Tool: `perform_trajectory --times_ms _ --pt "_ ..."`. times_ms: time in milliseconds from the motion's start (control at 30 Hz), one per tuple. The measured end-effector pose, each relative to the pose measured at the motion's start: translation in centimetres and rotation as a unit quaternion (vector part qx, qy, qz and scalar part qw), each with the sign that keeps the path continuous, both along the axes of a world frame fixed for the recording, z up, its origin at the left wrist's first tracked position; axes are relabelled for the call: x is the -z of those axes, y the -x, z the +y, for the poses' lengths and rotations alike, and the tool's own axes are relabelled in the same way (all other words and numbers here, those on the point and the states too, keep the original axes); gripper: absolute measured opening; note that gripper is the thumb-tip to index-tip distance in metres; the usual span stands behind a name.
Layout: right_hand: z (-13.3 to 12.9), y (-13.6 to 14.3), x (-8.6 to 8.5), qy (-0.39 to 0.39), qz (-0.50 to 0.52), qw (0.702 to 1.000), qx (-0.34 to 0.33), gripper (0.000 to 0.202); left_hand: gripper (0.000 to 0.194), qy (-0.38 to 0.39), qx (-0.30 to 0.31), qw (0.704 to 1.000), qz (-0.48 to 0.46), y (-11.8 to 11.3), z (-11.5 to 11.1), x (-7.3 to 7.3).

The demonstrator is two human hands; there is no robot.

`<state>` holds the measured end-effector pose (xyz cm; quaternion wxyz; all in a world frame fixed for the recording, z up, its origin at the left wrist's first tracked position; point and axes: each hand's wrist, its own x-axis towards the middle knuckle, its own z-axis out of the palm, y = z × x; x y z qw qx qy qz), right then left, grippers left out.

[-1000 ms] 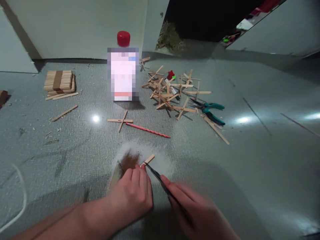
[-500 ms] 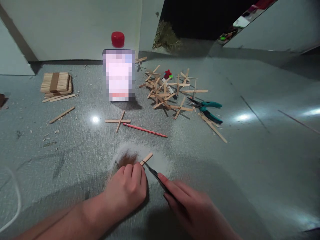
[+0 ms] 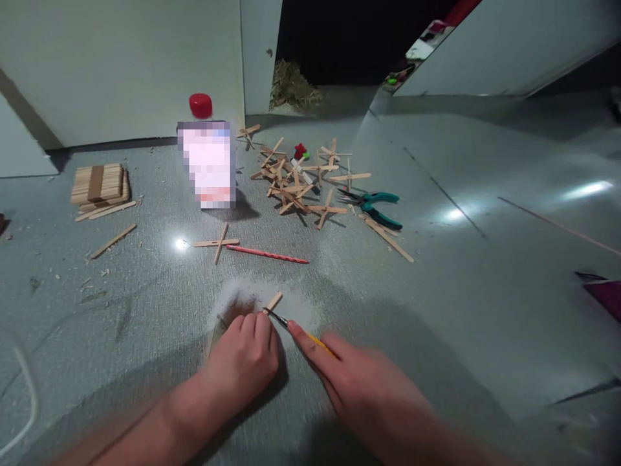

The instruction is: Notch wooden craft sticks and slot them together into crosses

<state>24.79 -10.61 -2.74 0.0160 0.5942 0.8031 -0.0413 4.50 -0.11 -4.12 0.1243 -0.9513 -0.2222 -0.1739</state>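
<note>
My left hand (image 3: 245, 353) is closed on a wooden craft stick (image 3: 275, 301), pressing it against the floor on a pale, dusty patch with a brown smear. The stick's far end pokes out past my knuckles. In my right hand (image 3: 349, 369) is a craft knife (image 3: 320, 343) with a dark blade and a yellow strip on its handle. Its tip meets the stick close to my left fingers. Just beyond lie a red pencil (image 3: 266, 254) and two sticks joined as a cross (image 3: 220, 243).
Several crossed sticks (image 3: 295, 191) pile up farther back, beside teal-handled pliers (image 3: 381, 210) and loose sticks (image 3: 388, 239). A banded stick bundle (image 3: 97, 183) lies at left. A red-capped bottle (image 3: 200, 105) stands behind a blurred upright panel (image 3: 208, 162). A white cable (image 3: 29, 382) curves at lower left.
The view has shifted, so the background things sit farther left. My right hand has turned the knife, showing its yellow strip, and the blade has moved along the stick toward my left fingers.
</note>
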Motion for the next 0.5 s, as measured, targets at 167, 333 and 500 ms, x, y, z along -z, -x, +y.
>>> perform_trajectory --times_ms 167,333,500 --pt "1.4 0.2 -1.2 0.093 0.005 0.995 0.016 0.087 0.016 0.003 0.002 1.000 0.017 0.1 0.1 0.2" --pt "0.9 -0.3 0.1 0.095 0.042 0.995 0.014 0.083 0.020 0.006 -0.008 1.000 0.021 0.1 0.1 0.2" --pt "0.7 -0.7 1.6 0.062 0.085 0.994 0.004 0.079 0.021 0.029 -0.016 0.999 0.019 0.1 0.3 0.2"
